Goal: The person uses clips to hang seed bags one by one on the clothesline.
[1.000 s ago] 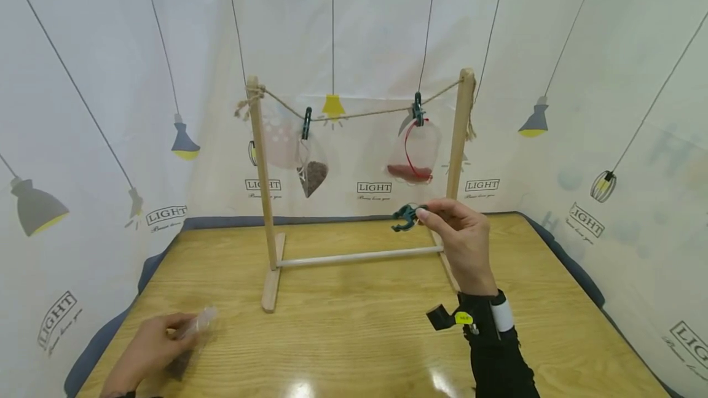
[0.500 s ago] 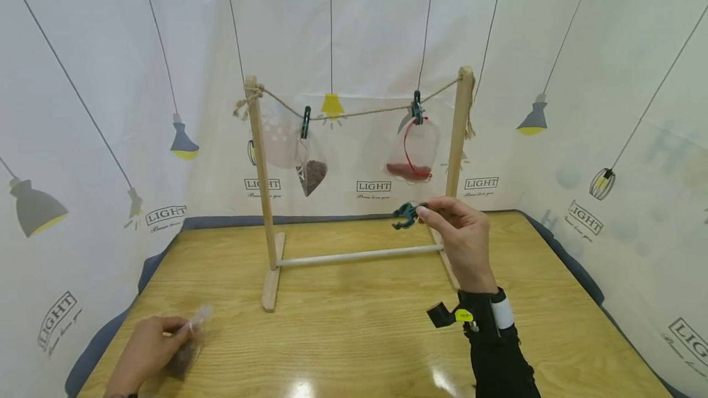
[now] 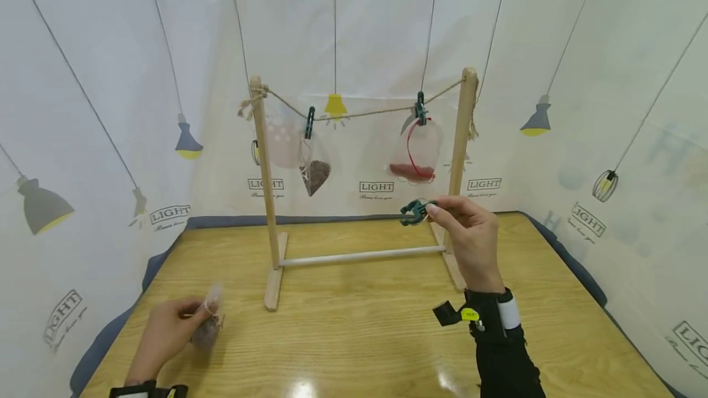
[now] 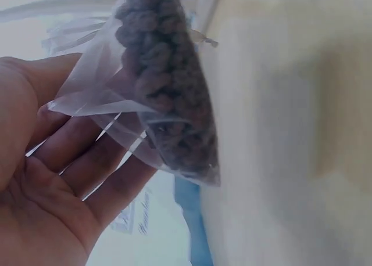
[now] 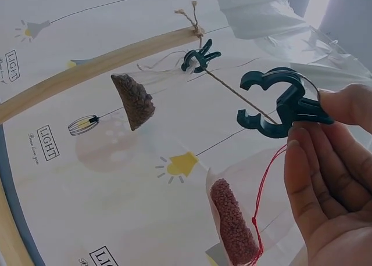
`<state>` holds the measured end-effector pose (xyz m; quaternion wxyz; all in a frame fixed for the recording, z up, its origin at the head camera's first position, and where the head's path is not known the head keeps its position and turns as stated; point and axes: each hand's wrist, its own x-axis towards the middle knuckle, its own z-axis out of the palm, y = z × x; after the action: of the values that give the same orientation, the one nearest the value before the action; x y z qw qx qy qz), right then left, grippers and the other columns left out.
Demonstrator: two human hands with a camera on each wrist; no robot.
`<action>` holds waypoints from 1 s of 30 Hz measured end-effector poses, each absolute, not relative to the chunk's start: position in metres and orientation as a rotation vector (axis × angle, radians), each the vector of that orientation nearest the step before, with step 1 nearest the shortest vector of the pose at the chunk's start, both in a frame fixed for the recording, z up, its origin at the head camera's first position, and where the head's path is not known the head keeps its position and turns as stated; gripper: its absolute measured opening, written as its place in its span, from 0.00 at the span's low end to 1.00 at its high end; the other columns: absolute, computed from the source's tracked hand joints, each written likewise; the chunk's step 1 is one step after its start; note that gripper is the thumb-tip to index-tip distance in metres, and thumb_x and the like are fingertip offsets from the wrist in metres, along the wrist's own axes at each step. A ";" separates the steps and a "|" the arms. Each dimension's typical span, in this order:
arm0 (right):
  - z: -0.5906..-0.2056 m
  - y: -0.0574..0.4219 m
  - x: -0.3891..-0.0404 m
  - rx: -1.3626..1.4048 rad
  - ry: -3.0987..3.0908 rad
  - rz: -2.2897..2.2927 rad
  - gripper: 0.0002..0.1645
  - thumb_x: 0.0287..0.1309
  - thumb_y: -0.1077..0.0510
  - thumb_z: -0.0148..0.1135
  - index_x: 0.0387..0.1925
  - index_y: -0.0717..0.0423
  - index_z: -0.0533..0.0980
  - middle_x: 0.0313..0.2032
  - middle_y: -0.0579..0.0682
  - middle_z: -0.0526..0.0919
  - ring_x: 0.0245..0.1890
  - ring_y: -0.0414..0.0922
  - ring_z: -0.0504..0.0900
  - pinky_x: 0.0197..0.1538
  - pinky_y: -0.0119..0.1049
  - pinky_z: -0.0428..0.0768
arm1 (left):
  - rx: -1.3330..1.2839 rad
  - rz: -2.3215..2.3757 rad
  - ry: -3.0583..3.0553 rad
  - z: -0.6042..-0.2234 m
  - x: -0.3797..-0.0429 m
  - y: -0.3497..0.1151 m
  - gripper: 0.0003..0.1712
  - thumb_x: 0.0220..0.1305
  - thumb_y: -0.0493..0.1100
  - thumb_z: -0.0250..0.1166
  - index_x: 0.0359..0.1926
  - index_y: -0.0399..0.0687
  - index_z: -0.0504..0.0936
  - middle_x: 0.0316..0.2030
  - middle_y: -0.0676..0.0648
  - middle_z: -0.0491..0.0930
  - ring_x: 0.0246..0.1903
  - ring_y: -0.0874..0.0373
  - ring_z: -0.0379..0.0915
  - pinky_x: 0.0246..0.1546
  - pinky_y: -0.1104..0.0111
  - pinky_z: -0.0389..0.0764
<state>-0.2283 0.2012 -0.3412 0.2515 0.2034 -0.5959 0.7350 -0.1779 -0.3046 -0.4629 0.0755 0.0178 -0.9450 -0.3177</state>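
Note:
My left hand pinches the gathered top of a sheer drawstring pouch over the table's left front. Dark, lumpy pieces fill the pouch in the left wrist view. In my right hand is a dark green spring clip, squeezed between thumb and fingers. Its jaws stand apart with nothing between them, as the right wrist view shows. Behind, two filled pouches hang from a twine line: one with brown pieces at left, one with red grains and a red cord at right, each under a green clip.
The twine runs between two wooden posts on foot bars, joined low down by a white rod. The stand is on a wood-grain table. Fabric walls printed with lamps surround it at the back and sides.
My left hand has lifted the pouch and carried it slightly forward and right. My right hand stays nearly in place, and the clip's jaws have turned a little.

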 end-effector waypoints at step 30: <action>-0.262 0.197 -0.261 0.669 -1.746 1.677 0.09 0.63 0.61 0.71 0.42 0.63 0.85 0.34 0.42 0.90 0.33 0.42 0.88 0.41 0.29 0.86 | -0.521 -1.242 -2.175 -0.349 -0.237 -0.153 0.07 0.65 0.43 0.73 0.41 0.47 0.92 0.33 0.46 0.91 0.31 0.68 0.85 0.33 0.78 0.83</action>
<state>-0.2612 0.1971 -0.2617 0.3099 0.2531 -0.6608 0.6350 -0.2372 -0.1533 -0.3489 0.2875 -0.1951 -0.8144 -0.4648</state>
